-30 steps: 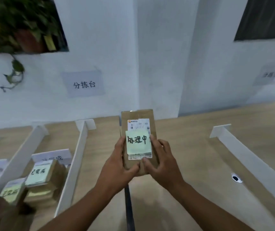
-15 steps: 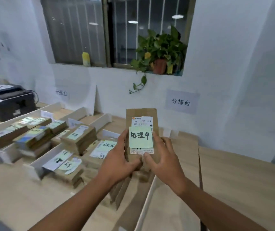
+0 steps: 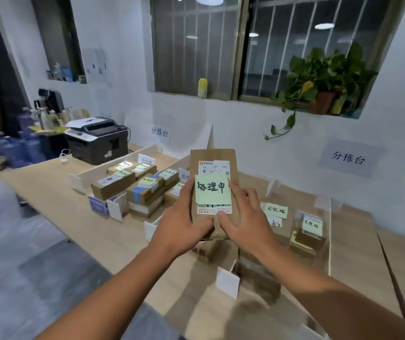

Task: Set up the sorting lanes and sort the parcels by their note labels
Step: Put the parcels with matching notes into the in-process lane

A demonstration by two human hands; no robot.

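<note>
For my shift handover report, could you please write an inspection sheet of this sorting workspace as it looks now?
Surface: wooden table, split by white lane dividers.
Job's things: held parcel with green note reading 处理中, raised above the lanes; stacked parcels with notes in the left lanes; more under 已完成 notes on the right.
Clutter: printer at the table's far end.
Hands: left hand and right hand both grip the held parcel's lower part, thumbs on its front.
Cables: black cable behind the printer; white cable beside it.
Surroundings: white wall with 分拣台 sign, barred window, potted plant and yellow bottle on the sill.
</note>
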